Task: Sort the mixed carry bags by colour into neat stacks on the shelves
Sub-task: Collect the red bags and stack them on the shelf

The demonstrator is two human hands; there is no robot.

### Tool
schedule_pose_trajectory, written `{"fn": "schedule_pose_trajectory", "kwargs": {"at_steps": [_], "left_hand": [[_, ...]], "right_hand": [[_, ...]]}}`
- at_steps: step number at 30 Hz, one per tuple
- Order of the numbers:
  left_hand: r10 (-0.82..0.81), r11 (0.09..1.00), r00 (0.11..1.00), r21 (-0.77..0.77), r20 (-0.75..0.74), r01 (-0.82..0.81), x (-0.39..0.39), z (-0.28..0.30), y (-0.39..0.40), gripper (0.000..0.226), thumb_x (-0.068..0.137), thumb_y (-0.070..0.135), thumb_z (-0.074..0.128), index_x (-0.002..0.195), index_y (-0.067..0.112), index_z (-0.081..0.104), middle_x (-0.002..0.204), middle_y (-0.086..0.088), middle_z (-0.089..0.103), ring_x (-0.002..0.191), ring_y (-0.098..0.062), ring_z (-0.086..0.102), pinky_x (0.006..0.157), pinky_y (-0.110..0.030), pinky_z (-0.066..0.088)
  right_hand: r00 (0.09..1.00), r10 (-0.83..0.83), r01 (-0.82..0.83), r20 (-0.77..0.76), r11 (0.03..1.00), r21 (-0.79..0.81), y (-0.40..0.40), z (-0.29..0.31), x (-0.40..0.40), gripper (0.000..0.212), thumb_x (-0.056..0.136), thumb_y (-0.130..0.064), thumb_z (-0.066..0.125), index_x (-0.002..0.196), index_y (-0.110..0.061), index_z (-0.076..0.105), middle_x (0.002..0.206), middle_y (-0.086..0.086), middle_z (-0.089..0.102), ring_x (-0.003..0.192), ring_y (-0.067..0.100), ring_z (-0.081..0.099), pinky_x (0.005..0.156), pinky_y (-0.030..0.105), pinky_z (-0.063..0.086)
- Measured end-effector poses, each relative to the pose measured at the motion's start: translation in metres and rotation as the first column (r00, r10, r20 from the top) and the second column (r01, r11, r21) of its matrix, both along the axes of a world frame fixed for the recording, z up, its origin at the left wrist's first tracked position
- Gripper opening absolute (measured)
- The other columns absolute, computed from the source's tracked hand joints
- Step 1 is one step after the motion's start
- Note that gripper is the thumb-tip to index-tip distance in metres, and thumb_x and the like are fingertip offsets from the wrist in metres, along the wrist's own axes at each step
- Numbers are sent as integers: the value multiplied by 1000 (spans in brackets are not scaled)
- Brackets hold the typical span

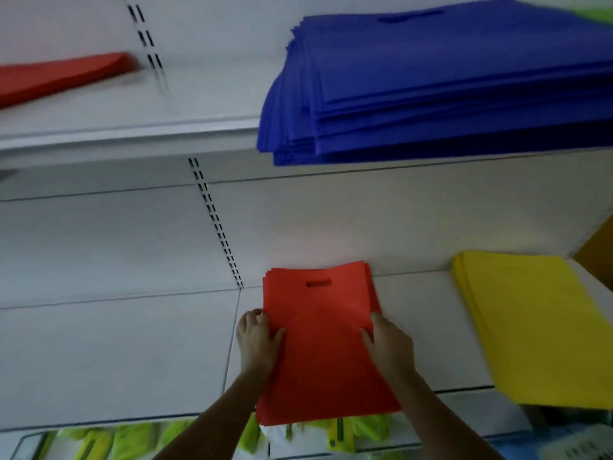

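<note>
A stack of red carry bags [323,346] lies on the lower white shelf [116,360], its cut-out handle towards the back wall. My left hand [257,336] grips the stack's left edge, thumb on top and fingers curled at the side. My right hand [388,343] grips the right edge the same way. A yellow stack [537,327] lies to the right on the same shelf. A thick blue stack [447,84] sits on the upper shelf [132,134], overhanging its front edge. More red bags [56,78] lie at the upper shelf's left.
Slotted uprights run down the white back wall [212,214]. Below the lower shelf's front edge are lime-green packaged items [132,439]. A brown cardboard piece [597,250] leans at the far right behind the yellow stack. A green patch [597,11] shows at the top right corner.
</note>
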State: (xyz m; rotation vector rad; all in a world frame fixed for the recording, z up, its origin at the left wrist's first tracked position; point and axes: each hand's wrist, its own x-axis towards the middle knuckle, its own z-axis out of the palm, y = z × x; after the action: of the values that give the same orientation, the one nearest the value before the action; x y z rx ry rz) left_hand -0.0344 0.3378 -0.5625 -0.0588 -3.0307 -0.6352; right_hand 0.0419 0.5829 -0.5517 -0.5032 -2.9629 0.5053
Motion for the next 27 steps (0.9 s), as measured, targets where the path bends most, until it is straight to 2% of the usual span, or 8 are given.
{"fn": "schedule_pose_trajectory", "kwargs": {"at_steps": [2, 5, 7, 9, 14, 18, 22, 27], "left_hand": [[73, 997, 997, 18, 0, -73, 2, -2, 7, 66, 82, 43, 64, 135, 11, 42, 146, -13, 34, 137, -32, 25, 113, -47, 20], [119, 993, 990, -19, 82, -117, 8, 15, 10, 83, 84, 38, 63, 148, 13, 17, 157, -13, 8, 145, -32, 4, 116, -54, 8], [86, 996, 993, 10, 79, -87, 26, 42, 5, 79, 86, 32, 63, 148, 14, 19, 157, -12, 8, 145, -32, 5, 116, -54, 9], [39, 994, 999, 104, 8, -39, 52, 80, -10, 68, 85, 30, 63, 144, 14, 32, 154, -13, 21, 142, -33, 17, 115, -50, 17], [13, 956, 983, 289, -186, 42, 140, 201, -69, 44, 84, 16, 66, 127, 15, 55, 137, -7, 48, 126, -30, 42, 102, -41, 37], [-5, 963, 919, 246, -394, 111, 200, 306, -134, 27, 87, 13, 62, 113, 20, 61, 122, 4, 57, 113, -19, 50, 93, -31, 40], [3, 983, 838, 157, -546, 99, 229, 396, -199, 21, 88, 12, 59, 106, 23, 62, 112, 10, 58, 105, -15, 55, 86, -32, 45], [101, 978, 763, 205, -639, 43, 214, 466, -269, 20, 89, 13, 58, 107, 19, 63, 113, 8, 55, 100, -11, 56, 84, -32, 47]], "right_hand": [[999, -32, 34, -40, 998, 58, -3, -7, -9, 57, 70, -32, 79, 117, -9, 55, 96, 14, 65, 87, 35, 64, 72, 43, 52], [993, -114, 114, -14, 992, 49, -10, 13, -8, 87, 71, -35, 79, 142, -6, 39, 130, 13, 51, 118, 33, 51, 93, 47, 44], [996, -59, 56, -67, 997, -45, -21, 40, 9, 75, 76, -30, 75, 140, -8, 43, 134, 14, 49, 121, 35, 50, 96, 46, 43], [983, 24, -48, -184, 991, -129, -40, 84, 39, 57, 76, -20, 74, 128, -8, 55, 123, 15, 57, 110, 37, 57, 90, 45, 48], [872, 308, -375, -381, 920, -115, -103, 220, 117, 36, 83, -20, 67, 118, -16, 60, 120, 1, 59, 112, 21, 57, 97, 33, 44], [768, 479, -532, -425, 847, -7, -157, 329, 159, 28, 87, -24, 62, 115, -24, 60, 119, -11, 57, 111, 11, 53, 96, 29, 44], [654, 592, -621, -471, 776, 114, -203, 405, 163, 25, 89, -23, 59, 114, -23, 62, 115, -11, 58, 109, 11, 51, 94, 31, 43], [650, 619, -634, -441, 762, 134, -249, 457, 123, 27, 97, -27, 48, 121, -22, 59, 121, -8, 57, 112, 12, 50, 95, 33, 44]]}}
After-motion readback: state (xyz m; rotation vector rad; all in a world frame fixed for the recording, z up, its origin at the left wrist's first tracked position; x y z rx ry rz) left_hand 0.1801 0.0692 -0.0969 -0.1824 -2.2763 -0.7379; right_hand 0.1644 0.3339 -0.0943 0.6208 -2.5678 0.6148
